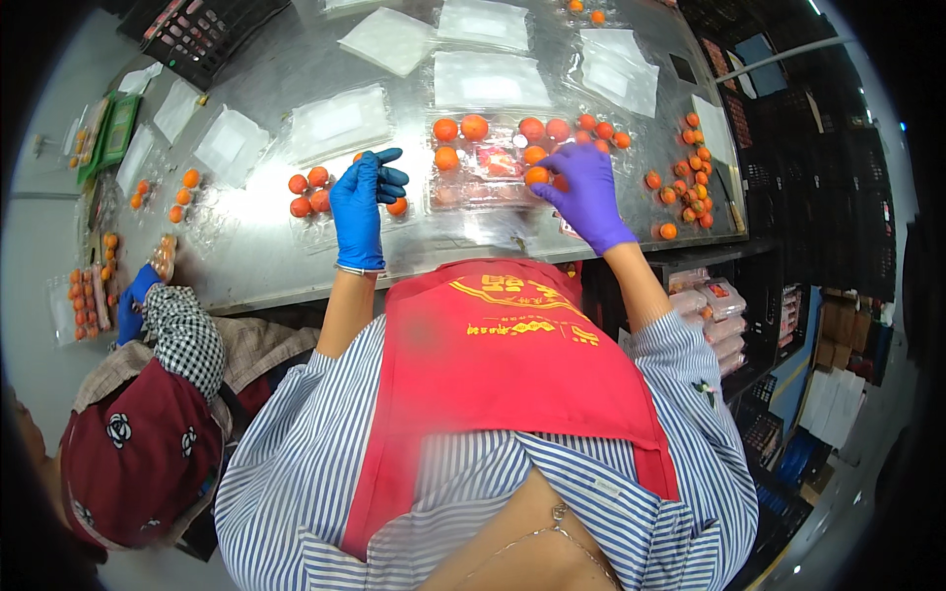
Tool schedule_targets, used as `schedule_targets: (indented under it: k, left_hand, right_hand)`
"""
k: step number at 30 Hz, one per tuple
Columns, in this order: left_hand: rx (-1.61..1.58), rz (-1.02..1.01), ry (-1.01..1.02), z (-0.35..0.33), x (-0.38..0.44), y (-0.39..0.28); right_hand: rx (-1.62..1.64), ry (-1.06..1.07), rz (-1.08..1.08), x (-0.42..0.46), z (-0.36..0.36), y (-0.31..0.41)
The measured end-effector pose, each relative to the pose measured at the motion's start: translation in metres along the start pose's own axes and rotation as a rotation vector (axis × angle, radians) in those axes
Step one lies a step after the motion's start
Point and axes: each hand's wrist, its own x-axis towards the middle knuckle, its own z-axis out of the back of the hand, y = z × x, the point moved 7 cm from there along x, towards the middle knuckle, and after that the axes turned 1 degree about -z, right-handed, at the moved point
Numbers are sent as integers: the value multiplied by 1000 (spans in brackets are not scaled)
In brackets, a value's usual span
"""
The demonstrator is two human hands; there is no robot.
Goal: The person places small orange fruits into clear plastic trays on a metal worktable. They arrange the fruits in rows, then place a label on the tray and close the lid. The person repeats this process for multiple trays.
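My left hand, in a blue glove, hovers over a clear plastic tray with its fingers spread. Small round orange-red fruits sit to its left, and one fruit lies below its fingertips. Another fruit peeks out behind the glove. My right hand, in a purple glove, has thumb and forefinger around an orange fruit at the right side of a clear plastic tray. More fruits fill parts of that tray, and a printed label shows in its middle. The glove hides part of the tray's right side.
Several clear trays with white liners lie across the metal table. Loose fruits cluster at the right edge. A black crate stands far left. Beside me, a co-worker's blue-gloved hands are near packed fruit. Packs fill a shelf.
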Motion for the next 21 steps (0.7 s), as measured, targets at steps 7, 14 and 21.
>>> schedule_targets:
  k: [7, 14, 21]
  left_hand:
    - [-68, 151, 352, -53, -28, 2]
    - [197, -185, 209, -69, -39, -27]
    - [735, -455, 167, -89, -43, -36]
  right_hand:
    - [1386, 51, -289, -7, -20, 28]
    - [1514, 101, -337, -1, -36, 51]
    - [1456, 70, -438, -1, -45, 56]
